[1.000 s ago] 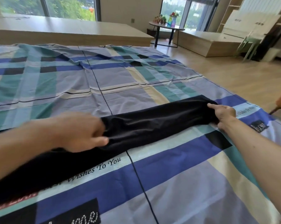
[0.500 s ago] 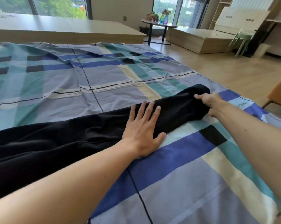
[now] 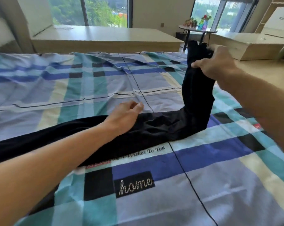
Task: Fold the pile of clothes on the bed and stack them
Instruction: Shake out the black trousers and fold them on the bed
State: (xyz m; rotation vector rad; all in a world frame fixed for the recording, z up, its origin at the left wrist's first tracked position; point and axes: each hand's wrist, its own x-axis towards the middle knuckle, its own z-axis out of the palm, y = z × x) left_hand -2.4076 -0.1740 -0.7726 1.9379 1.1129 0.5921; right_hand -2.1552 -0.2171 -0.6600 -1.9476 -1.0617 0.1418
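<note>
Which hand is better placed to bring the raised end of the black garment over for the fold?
Right. The right hand grips the raised end of the black garment, clear of the bed. The left hand rests on the flat part, probably better for anchoring the fold.

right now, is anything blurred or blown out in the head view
Head view: the right hand and the raised end of the black garment look motion-smeared; the windows are bright and washed; the bedspread lettering is readable.

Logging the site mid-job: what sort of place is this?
Probably a bedroom: a bed under a plaid sheet, big windows looking onto trees, and a small round table beyond.
</note>
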